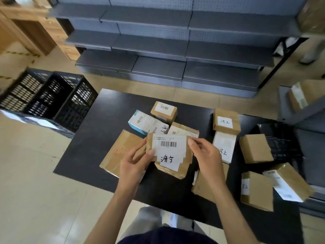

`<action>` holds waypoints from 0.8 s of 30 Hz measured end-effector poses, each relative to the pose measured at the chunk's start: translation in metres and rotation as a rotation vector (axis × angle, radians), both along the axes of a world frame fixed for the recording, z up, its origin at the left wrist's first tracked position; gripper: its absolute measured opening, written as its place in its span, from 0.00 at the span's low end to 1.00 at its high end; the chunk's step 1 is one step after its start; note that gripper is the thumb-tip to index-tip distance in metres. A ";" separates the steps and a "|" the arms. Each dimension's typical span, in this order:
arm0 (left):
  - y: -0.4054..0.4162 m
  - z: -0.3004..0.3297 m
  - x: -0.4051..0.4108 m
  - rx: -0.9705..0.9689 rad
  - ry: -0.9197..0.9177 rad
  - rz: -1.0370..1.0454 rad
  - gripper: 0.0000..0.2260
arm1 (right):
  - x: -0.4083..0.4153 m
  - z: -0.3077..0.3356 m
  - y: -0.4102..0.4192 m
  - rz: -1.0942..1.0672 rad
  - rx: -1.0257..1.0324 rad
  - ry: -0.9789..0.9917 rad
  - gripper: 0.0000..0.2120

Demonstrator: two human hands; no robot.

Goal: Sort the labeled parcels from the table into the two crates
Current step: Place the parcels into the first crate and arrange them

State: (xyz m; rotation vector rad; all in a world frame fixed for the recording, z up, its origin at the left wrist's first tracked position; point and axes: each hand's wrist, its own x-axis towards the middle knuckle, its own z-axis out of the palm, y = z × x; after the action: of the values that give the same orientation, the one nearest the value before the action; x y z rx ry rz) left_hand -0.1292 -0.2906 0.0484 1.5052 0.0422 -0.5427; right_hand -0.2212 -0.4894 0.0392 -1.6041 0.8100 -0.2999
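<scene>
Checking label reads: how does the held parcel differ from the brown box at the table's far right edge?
The held parcel is lifted, gripped by the left hand and right hand; the far-right box sits on the table. Handwriting differs: 济宁 versus 汉上. The held parcel's label shows a barcode; the other's doesn't. Both are brown cardboard.

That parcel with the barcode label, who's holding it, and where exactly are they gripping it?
Both hands hold the labeled parcel above the table: the left hand grips its left edge, the right hand pinches its upper right corner.

Grey metal shelving (158, 50) behind, wooden cabinet (35, 30) at far left, beige tiled floor (35, 191)
</scene>
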 end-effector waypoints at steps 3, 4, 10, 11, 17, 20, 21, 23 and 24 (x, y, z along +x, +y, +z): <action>0.018 -0.001 -0.007 -0.023 0.028 0.126 0.21 | 0.009 -0.001 0.012 0.096 0.001 -0.025 0.09; 0.026 0.000 -0.008 -0.015 0.014 0.150 0.22 | 0.013 -0.001 0.016 0.120 -0.007 -0.037 0.09; 0.087 0.003 -0.006 0.009 -0.046 0.349 0.18 | 0.049 -0.014 0.043 0.435 -0.443 0.046 0.16; 0.100 0.003 -0.005 0.009 -0.057 0.384 0.17 | 0.055 -0.015 0.050 0.493 -0.540 0.057 0.17; 0.190 0.005 0.007 0.019 -0.085 0.573 0.14 | 0.103 -0.012 0.127 0.725 -0.877 0.068 0.23; 0.250 -0.001 0.017 0.000 -0.079 0.654 0.13 | 0.136 -0.013 0.186 0.846 -0.934 0.080 0.26; 0.270 -0.002 0.021 -0.007 -0.076 0.686 0.13 | 0.147 -0.012 0.207 0.874 -0.951 0.091 0.27; 0.313 -0.005 0.027 -0.011 -0.064 0.745 0.13 | 0.169 -0.010 0.251 0.914 -1.006 0.097 0.27; 0.334 -0.007 0.030 -0.017 -0.060 0.771 0.13 | 0.179 -0.009 0.274 0.935 -1.027 0.092 0.27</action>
State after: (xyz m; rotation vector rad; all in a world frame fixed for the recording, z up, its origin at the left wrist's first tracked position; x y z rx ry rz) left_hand -0.0989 0.0438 0.0418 1.3568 0.5452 0.1234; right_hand -0.0422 -0.2158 0.0298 -2.7671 -0.1854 0.0772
